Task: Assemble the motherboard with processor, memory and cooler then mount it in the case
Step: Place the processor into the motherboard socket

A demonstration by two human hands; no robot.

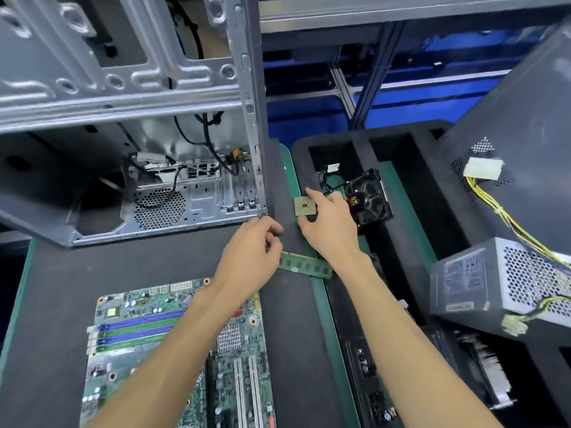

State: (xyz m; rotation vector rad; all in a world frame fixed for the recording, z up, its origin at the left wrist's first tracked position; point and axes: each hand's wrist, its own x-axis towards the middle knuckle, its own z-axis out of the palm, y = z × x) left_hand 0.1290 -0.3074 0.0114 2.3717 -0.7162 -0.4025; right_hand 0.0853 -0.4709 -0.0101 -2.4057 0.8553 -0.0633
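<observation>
I see the black foam tray (411,180) on my right, cut into long troughs; one trough holds a black hard drive (370,196) lying tilted with its ribbed underside up, and a small green board peeks out beside it. A perforated grey metal power supply (494,282) sits over the tray's near right part, yellow and black wires trailing from it. The open steel computer case (123,118) stands at far left, its interior showing a round honeycomb fan grille and loose black cables.

My right hand (327,223) pinches the processor (305,206), forefinger on its far edge and thumb on its near edge; the square chip is raised above the dark mat (154,264) with its gold contact side facing me. My left hand (253,251) has fingers curled at the left end of a green memory stick (306,266), though I cannot tell whether it truly grips it; the stick lies flat, long axis running left to right, slightly angled. The green motherboard (173,350) lies flat near me, its blue and green memory slots running left to right, partly under my left forearm
</observation>
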